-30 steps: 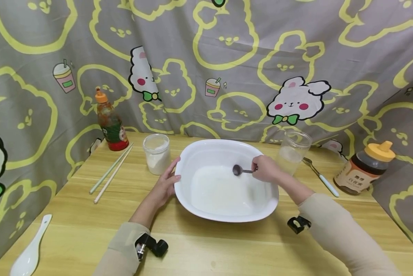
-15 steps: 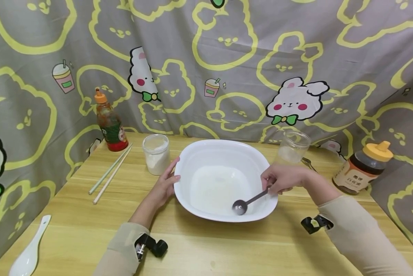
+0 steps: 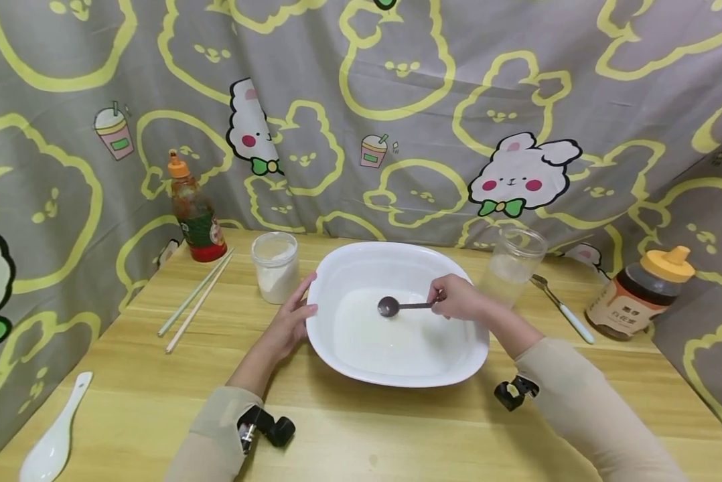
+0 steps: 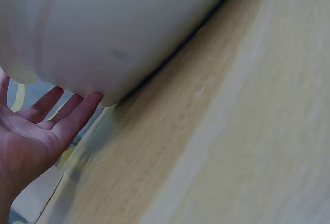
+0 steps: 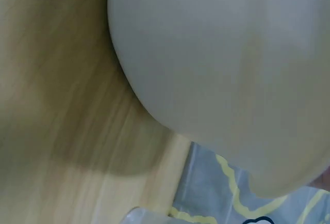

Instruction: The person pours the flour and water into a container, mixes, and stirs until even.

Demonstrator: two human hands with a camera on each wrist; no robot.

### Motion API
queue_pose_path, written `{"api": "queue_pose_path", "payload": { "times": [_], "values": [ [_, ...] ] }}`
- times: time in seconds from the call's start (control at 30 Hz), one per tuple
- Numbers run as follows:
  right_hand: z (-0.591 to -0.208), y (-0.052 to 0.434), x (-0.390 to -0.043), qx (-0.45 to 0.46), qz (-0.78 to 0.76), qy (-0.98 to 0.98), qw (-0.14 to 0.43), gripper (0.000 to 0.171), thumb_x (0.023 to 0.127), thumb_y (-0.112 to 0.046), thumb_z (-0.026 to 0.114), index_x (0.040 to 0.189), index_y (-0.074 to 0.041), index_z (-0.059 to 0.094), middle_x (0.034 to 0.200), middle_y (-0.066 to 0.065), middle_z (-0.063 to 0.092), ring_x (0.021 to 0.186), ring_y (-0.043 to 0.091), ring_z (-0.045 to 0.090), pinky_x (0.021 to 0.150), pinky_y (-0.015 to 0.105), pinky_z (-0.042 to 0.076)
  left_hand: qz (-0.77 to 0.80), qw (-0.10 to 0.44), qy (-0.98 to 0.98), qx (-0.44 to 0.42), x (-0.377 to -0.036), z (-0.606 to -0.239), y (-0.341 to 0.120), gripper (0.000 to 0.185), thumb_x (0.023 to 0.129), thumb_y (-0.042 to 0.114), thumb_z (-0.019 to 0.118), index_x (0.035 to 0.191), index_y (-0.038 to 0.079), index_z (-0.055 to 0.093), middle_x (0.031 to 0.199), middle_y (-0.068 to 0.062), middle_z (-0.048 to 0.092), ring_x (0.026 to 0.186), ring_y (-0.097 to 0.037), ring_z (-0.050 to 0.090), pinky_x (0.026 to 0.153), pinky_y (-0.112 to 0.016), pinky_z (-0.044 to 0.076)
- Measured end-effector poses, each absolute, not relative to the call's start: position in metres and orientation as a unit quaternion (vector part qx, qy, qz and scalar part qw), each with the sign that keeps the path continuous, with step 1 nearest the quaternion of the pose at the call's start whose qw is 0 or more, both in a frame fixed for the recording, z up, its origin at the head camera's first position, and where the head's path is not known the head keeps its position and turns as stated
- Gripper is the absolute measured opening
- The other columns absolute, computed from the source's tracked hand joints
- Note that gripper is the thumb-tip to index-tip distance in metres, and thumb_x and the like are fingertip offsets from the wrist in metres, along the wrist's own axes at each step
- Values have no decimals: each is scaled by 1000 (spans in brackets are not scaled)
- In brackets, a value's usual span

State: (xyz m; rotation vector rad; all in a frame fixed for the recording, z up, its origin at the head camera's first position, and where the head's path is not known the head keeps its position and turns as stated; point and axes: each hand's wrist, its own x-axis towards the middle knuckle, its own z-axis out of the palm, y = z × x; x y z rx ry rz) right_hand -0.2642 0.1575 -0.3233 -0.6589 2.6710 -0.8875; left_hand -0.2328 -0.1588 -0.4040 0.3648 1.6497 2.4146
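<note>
A white bowl [image 3: 397,314] is sitting mid-surface w/ a thin layer of whitish liquid lying in its bottom. A small dark metal spoon [image 3: 397,306] is hovering over the liquid, its round end pointing toward the bowl's left side, handle running right into the right hand [image 3: 457,298], which is reaching over the bowl's right rim; thumb & fingers are pinching the handle end, so that grip is closed round the spoon. The left hand [image 3: 289,321] is lying against the bowl's left outer wall, fingers nearly straight & spread, thumb at the rim; the left wrist view is showing fingertips [image 4: 87,102] touching the wall's underside w/ palm open, nothing grasped. The right wrist view is showing only the bowl's outer wall & wood, hand barely in shot. Just left of the bowl a jar of white powder [image 3: 274,266] is standing upright, lid off. Just right of it a clear jar [image 3: 512,264] is standing, apparently w/ a little white stuff low down. Beyond that a light-handled spoon [image 3: 562,309] is lying flat, then a honey bottle [image 3: 638,294] w/ yellow cap near the right edge. Far left: a red sauce bottle [image 3: 193,211] at the back, a pair of chopsticks [image 3: 195,300] lying diagonally, a white ceramic spoon [image 3: 53,438] at the near corner. All are resting on the wooden surface [image 3: 367,435], w/ a cartoon-print curtain [image 3: 397,100] hanging behind.
</note>
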Motion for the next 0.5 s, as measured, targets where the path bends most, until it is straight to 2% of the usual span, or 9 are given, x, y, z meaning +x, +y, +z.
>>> {"api": "queue_pose_path", "payload": {
  "times": [0.1, 0.17, 0.4, 0.5],
  "values": [
    [-319, 164, -262, -203, -287, 930, 106, 5, 68, 4, 53, 71, 1, 56, 50, 0, 48, 44, 12, 44, 43, 24, 36, 817, 101, 555, 122, -233, -404, -158, 68, 80, 9, 50, 139, 22, 18, 132, -22, 25, 109, -43, 35, 73, -43, 46],
    [-314, 169, -259, -203, -285, 930, 114, 6, 68, 5, 53, 70, 0, 56, 51, 1, 47, 44, 12, 43, 43, 24, 35, 816, 101, 556, 121, -233, -404, -158, 68, 80, 10, 50, 139, 22, 18, 131, -23, 26, 107, -42, 37, 72, -41, 47],
    [-303, 185, -246, -246, -309, 890, 226, 6, 71, 5, 54, 75, 2, 56, 52, 2, 45, 45, 12, 40, 40, 22, 31, 812, 96, 562, 121, -233, -403, -159, 67, 80, 11, 50, 139, 22, 18, 130, -23, 27, 103, -36, 43, 69, -37, 48],
    [-302, 188, -242, -259, -322, 874, 256, 6, 72, 6, 54, 76, 2, 56, 52, 2, 44, 44, 12, 37, 39, 21, 30, 813, 98, 562, 120, -232, -403, -159, 68, 80, 10, 50, 139, 22, 18, 130, -23, 27, 102, -35, 44, 70, -37, 48]
  ]
}}
